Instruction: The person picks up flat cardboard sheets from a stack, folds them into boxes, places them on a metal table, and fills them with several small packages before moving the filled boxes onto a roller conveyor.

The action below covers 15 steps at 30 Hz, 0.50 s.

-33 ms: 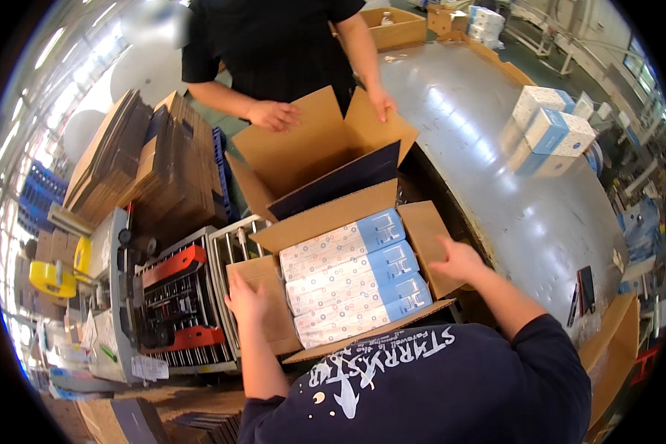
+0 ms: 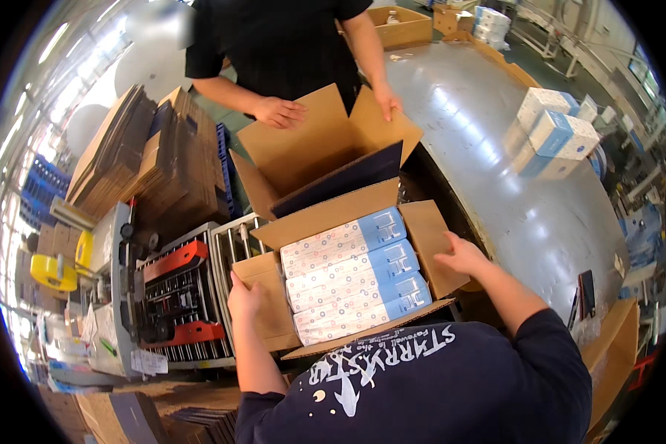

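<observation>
An open cardboard carton (image 2: 428, 275) stands in front of me with its flaps spread. Inside lie three long white packs (image 2: 325, 283), side by side, with small printed circles and blue right ends. My left hand (image 2: 246, 297) grips the outer edge of the left flap (image 2: 268, 275). At the right flap, my right hand (image 2: 465, 257) has its thumb on the inner face and its fingers around the outer edge. Just beyond stands a second open carton (image 2: 292, 148), and its inside looks bare where it shows. A co-worker's two hands (image 2: 280, 112) are at that carton's far flaps.
Flattened cartons (image 2: 144, 159) are stacked at the far left. Below them, a roller conveyor (image 2: 226, 244) adjoins a machine with red bars (image 2: 177, 263) and yellow tape rolls (image 2: 52, 272). A metal table (image 2: 488, 159) on the right bears blue-and-white packs (image 2: 562, 135) and a dark phone-like object (image 2: 586, 292).
My right fingers have drawn in around the right flap's edge, and my left fingers have closed further onto the left flap. The cartons and packs look unmoved; the view has shifted slightly.
</observation>
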Motion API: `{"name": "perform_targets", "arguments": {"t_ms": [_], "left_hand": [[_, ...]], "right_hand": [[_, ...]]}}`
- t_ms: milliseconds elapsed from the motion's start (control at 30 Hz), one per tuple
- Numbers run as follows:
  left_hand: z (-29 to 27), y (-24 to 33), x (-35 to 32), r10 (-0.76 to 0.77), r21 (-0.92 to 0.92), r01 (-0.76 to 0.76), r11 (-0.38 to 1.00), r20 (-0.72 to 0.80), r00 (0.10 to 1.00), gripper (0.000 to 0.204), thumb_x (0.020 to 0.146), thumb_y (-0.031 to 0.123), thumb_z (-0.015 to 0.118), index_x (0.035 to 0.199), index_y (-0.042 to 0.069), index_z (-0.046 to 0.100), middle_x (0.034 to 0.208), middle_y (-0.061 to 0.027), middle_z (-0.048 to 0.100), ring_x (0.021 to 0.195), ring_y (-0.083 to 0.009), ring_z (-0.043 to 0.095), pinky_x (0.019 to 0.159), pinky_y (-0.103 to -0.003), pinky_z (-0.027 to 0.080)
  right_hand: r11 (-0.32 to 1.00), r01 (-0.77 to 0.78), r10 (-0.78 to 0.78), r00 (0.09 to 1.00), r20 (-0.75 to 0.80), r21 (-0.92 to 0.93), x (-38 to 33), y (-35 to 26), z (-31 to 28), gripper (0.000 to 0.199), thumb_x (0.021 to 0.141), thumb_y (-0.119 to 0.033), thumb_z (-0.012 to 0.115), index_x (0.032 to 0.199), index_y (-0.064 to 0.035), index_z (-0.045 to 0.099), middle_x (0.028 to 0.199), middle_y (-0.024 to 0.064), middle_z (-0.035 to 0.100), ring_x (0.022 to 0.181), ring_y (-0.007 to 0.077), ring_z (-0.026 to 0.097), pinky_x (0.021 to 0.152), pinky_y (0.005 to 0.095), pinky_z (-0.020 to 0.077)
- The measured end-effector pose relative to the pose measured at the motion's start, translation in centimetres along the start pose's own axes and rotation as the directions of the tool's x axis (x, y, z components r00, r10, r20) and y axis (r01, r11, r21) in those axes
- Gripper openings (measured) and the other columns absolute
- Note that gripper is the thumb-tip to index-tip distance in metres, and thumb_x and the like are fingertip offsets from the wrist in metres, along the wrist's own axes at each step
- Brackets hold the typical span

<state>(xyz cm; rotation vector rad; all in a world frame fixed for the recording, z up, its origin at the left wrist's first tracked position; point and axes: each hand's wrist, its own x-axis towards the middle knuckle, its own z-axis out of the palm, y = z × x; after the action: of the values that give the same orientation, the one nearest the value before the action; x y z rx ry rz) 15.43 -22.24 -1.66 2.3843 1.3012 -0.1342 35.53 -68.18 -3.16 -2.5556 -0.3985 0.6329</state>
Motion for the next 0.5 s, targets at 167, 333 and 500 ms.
{"name": "perform_targets", "arguments": {"t_ms": [167, 333, 500], "left_hand": [[-4.5, -2.3, 2.2, 0.162, 0.069, -0.148, 0.987, -0.543, 0.824, 0.062, 0.081, 0.036, 0.058, 0.126, -0.006, 0.045, 0.107, -0.0222, 0.061, 0.100, -0.0369, 0.059, 0.085, -0.039, 0.046], [-1.7, -2.6, -0.7, 0.308, -0.522, -0.176, 0.835, 0.177, 0.935, 0.038, 0.089, 0.030, 0.053, 0.112, 0.000, 0.058, 0.095, -0.0072, 0.066, 0.081, -0.0152, 0.062, 0.075, -0.035, 0.050], [2.2, 9.8, -7.3, 0.474, -0.064, -0.622, 0.780, 0.710, 0.521, 0.058, 0.084, 0.041, 0.060, 0.126, 0.003, 0.048, 0.137, -0.0194, 0.038, 0.134, -0.0310, 0.024, 0.108, -0.041, 0.022]], "right_hand": [[0.838, -0.256, 0.332, 0.940, -0.077, 0.481, 7.5, 8.2, 3.8, 0.057, 0.081, -0.028, 0.064, 0.126, 0.0010, 0.044, 0.112, 0.0154, 0.060, 0.100, 0.0253, 0.058, 0.085, 0.0353, 0.0458], [0.622, -0.003, -0.302, 0.922, 0.243, 0.783, 4.9, -0.7, -5.8, 0.044, 0.086, -0.012, 0.056, 0.126, 0.0011, 0.046, 0.115, 0.0134, 0.058, 0.103, 0.0230, 0.057, 0.088, 0.0324, 0.0448], [0.580, 0.804, -0.687, 0.567, 0.454, -0.126, 7.2, -7.7, 0.3, 0.053, 0.089, -0.044, 0.047, 0.135, -0.0184, 0.042, 0.147, 0.0192, 0.021, 0.136, 0.0325, 0.020, 0.110, 0.0439, 0.0188]]}}
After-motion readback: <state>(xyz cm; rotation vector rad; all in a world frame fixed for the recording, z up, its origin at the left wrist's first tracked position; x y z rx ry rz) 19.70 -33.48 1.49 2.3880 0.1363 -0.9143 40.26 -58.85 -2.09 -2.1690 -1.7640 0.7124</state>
